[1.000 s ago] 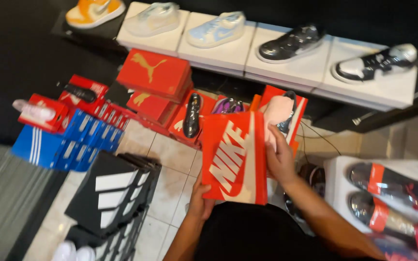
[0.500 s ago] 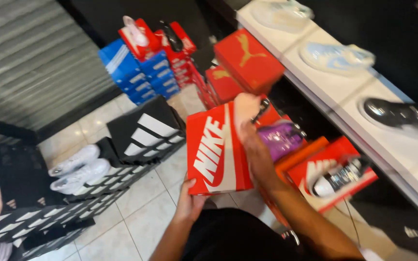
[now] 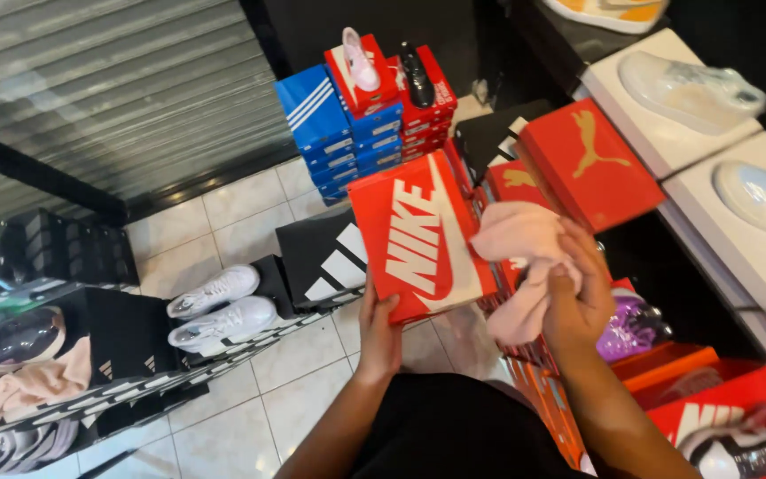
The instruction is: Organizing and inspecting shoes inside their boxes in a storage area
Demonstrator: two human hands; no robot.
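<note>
A large red-orange cardboard shoe box with a white logo (image 3: 418, 235) is held tilted above the white tiled floor (image 3: 223, 222), over a black box with white stripes (image 3: 330, 257). The left hand (image 3: 379, 328) props its lower edge, fingers curled round the near corner. It looks light and stiff, with a lid that may slip; best gripped at the bottom corners. The right hand (image 3: 582, 293) is closed around a soft pink cloth (image 3: 520, 257), limp and easily bunched, pressed against the box's right side.
</note>
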